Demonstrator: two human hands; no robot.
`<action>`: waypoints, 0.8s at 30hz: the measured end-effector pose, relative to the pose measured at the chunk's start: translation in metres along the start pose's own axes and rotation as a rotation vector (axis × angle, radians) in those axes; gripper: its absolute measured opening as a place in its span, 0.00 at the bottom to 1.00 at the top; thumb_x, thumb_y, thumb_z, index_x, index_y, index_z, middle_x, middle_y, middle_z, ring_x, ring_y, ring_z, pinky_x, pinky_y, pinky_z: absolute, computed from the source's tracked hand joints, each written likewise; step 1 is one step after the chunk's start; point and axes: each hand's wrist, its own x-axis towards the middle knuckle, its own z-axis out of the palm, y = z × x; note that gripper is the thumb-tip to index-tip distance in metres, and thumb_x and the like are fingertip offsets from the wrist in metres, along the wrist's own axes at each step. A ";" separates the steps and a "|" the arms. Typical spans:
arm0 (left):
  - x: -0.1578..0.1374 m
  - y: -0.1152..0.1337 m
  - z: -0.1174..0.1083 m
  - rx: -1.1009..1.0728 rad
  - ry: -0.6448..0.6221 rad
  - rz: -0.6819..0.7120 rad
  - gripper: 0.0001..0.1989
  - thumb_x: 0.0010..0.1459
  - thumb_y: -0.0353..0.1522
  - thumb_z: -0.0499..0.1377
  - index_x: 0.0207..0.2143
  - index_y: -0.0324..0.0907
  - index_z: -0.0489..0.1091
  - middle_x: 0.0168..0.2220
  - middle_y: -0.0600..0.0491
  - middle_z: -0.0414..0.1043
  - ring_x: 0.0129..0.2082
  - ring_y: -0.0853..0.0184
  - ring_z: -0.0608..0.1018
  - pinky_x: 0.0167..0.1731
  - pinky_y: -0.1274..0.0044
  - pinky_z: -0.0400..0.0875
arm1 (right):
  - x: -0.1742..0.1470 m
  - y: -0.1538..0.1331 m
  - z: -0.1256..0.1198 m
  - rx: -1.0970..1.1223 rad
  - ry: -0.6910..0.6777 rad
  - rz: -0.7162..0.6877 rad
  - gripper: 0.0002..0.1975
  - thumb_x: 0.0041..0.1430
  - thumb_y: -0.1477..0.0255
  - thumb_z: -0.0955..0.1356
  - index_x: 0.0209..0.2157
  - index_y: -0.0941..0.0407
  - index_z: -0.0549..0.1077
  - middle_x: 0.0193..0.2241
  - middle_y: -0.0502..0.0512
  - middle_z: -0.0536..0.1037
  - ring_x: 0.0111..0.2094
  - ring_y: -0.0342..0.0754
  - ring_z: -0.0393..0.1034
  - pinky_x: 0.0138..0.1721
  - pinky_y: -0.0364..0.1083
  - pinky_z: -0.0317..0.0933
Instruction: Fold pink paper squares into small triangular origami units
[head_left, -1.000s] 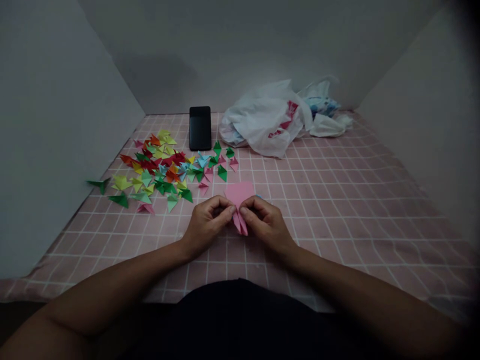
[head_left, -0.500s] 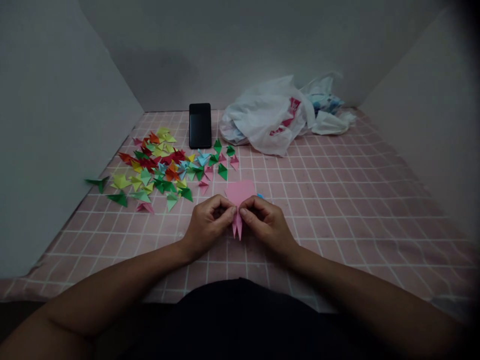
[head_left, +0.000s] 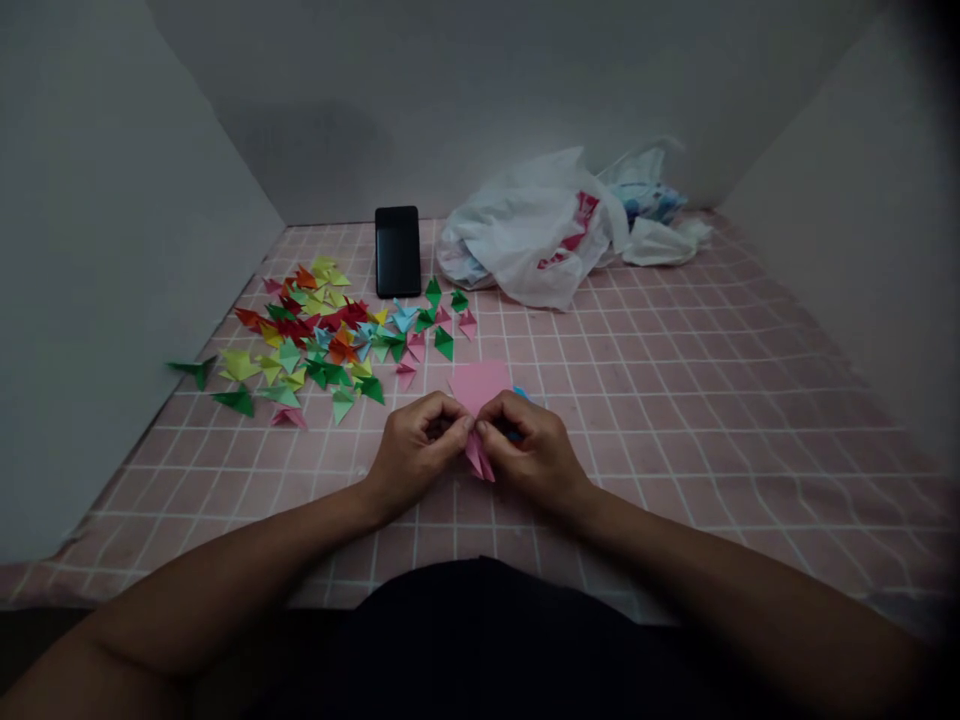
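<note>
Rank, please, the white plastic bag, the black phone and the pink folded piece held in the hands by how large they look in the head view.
1. white plastic bag, largest, though farthest away.
2. black phone.
3. pink folded piece, smallest; it is partly hidden between the left hand and right hand, so its full size is unsure.

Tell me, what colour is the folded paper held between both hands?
Pink; the folded paper shows best in the head view.

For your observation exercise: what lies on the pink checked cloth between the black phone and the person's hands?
Head view: a flat pink paper sheet and a few small folded paper triangles.
</note>
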 end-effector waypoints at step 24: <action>0.002 0.001 0.000 -0.102 0.067 -0.038 0.05 0.56 0.30 0.62 0.27 0.39 0.72 0.26 0.56 0.70 0.26 0.73 0.71 0.27 0.80 0.66 | 0.001 -0.008 -0.003 0.254 -0.088 0.251 0.06 0.57 0.70 0.67 0.28 0.55 0.67 0.23 0.48 0.69 0.24 0.42 0.63 0.26 0.44 0.57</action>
